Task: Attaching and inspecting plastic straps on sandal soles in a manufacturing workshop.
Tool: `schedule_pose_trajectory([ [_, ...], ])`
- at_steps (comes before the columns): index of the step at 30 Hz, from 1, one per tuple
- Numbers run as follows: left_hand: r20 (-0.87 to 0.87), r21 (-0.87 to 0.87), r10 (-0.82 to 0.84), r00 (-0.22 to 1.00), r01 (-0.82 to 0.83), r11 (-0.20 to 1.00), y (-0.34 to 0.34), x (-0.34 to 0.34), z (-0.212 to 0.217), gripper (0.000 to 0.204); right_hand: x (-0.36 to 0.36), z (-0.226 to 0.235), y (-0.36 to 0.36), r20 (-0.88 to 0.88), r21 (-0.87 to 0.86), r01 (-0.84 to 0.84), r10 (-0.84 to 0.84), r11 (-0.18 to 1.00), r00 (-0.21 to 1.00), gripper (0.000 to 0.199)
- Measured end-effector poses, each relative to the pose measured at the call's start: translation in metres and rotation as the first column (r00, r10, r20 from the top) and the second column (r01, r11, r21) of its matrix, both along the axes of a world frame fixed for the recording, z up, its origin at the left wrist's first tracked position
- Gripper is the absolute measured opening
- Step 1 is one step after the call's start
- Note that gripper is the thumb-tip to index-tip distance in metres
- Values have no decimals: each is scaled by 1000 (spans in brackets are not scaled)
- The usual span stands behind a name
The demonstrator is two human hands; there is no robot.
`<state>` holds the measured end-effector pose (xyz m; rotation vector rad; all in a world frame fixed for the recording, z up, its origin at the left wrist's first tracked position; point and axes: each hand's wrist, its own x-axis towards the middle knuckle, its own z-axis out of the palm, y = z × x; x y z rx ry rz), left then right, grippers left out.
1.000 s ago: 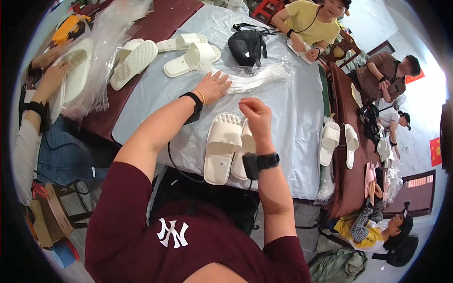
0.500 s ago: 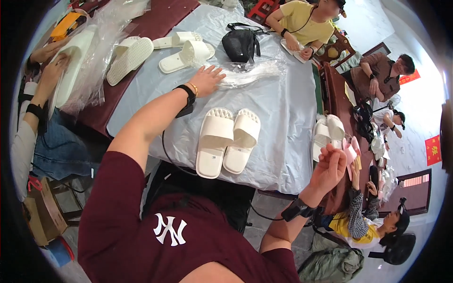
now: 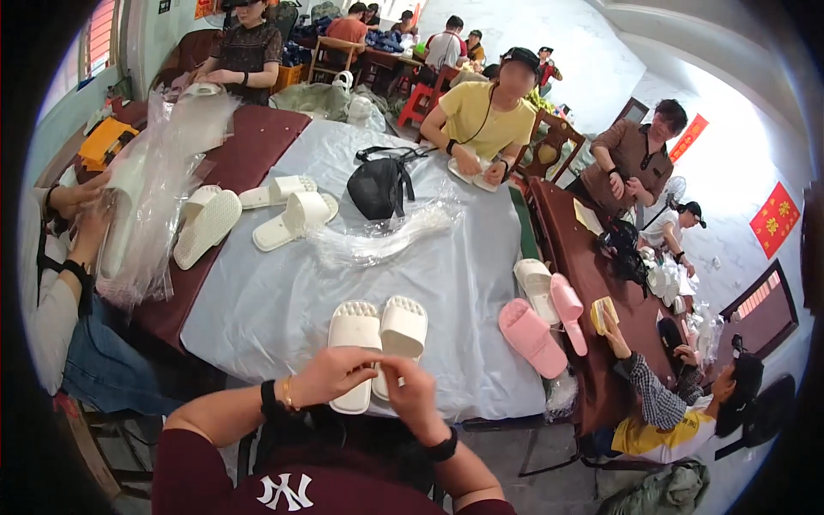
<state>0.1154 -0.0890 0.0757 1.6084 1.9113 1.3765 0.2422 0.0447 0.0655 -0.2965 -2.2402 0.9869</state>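
Observation:
My left hand point(image 3: 339, 376) and my right hand point(image 3: 410, 393) meet at the near edge of the covered table, thumbs and fingertips pinched close together. Whatever lies between them, if anything, is too small to make out. Just beyond and under them are two white slippers point(image 3: 354, 329) with bumpy insoles, side by side with toes toward me; my fingers hide part of them. Farther off lies a bundle of clear plastic bags point(image 3: 386, 245). Two more white slippers point(image 3: 296, 220) sit to its left.
A black bag point(image 3: 378, 187) stands behind the plastic bags. Pink slippers point(image 3: 530, 340) and a white slipper point(image 3: 537, 287) lie at the table's right edge. At left, a co-worker's hands hold a white slipper point(image 3: 124, 210) by clear plastic. Other people sit or stand around the tables.
My left hand has left the plastic bags and come back toward me; my right hand has moved in from the right to meet it. The view has tilted up. Pink slippers now lie at right.

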Motion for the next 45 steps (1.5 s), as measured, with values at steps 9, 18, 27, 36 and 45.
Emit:
schedule_pose_trajectory([
  [9, 108, -3, 88, 990, -89, 996, -22, 3, -16, 19, 0, -27, -17, 56, -78, -56, 61, 995, 997, 8],
  [18, 231, 3, 82, 970, -85, 996, -24, 9, -16, 13, 3, -30, -24, 77, -81, -98, 104, 992, 992, 8],
  [27, 578, -170, 236, 781, -167, 971, -39, -1, -21, 14, 9, -38, -8, 111, -38, -45, 49, 998, 993, 10],
  [36, 631, -117, 294, 718, -286, 951, -54, -14, -23, 15, 18, -40, 8, 80, 109, 49, -58, 993, 995, 11],
  [45, 574, -225, 369, 731, -292, 930, -54, -15, -29, 18, 23, -35, 5, 53, 146, 29, -37, 989, 998, 11],
])
